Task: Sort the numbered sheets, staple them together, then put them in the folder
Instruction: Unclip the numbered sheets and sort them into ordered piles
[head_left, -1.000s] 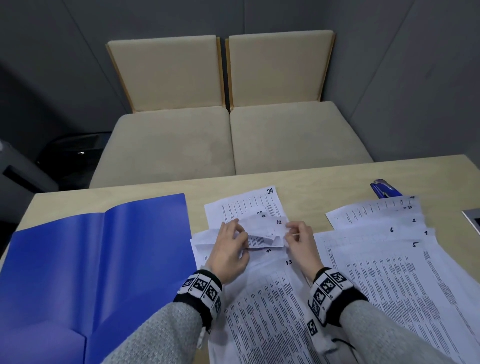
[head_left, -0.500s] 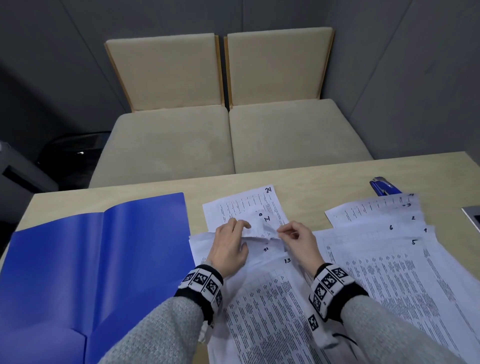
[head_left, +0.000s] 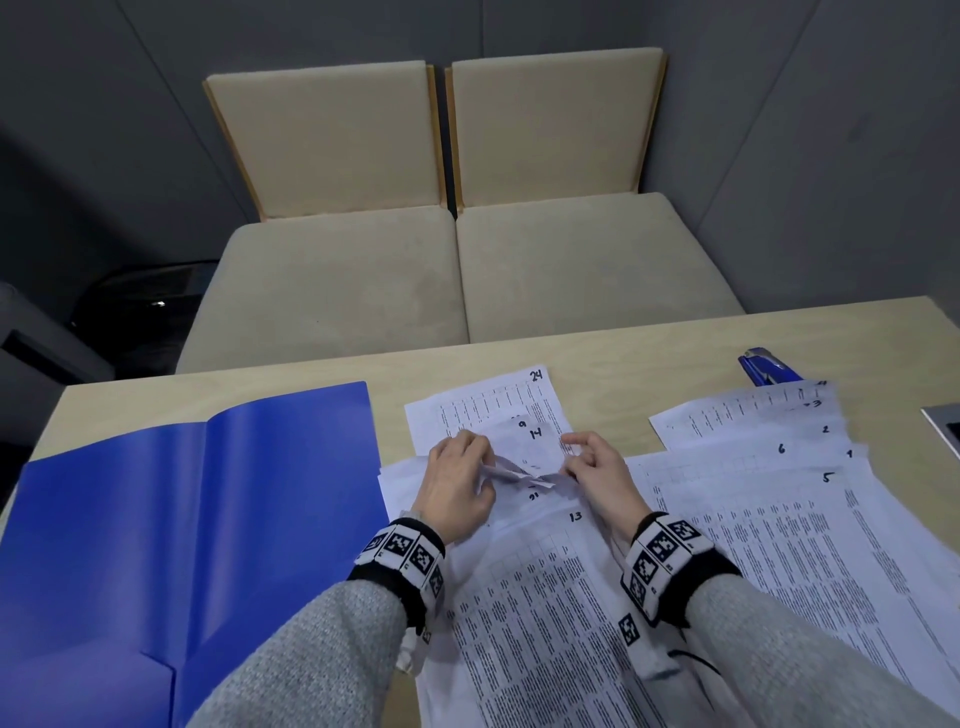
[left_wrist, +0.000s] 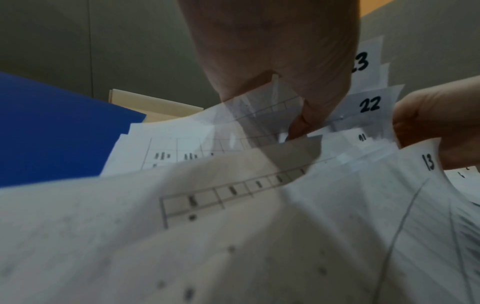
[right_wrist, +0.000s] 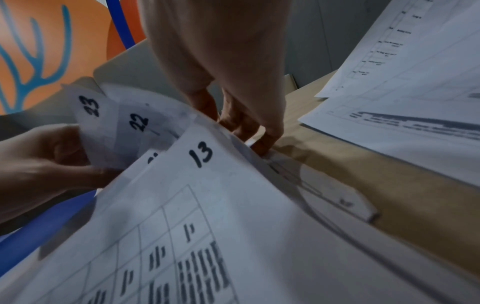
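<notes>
A: Where are the white numbered printed sheets (head_left: 524, 597)?

B: Spread on the pale wooden counter (head_left: 597, 343), only partly ordered. The left hand (head_left: 457, 486) pinches lifted top corners; the right hand (head_left: 597, 475) pinches the same fan.

A: What's left?

B: I'd say most of it: the blue stapler (head_left: 766, 366) lies untouched, and the open blue plastic folder (head_left: 182, 519) holds no sheets.

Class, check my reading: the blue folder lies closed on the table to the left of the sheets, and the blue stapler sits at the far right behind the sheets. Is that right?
One detail is wrong. The blue folder lies open, both inner flaps spread flat, as the head view shows. The rest stands: it is on the table left of the sheets, and the blue stapler sits at the far right behind them.
</notes>
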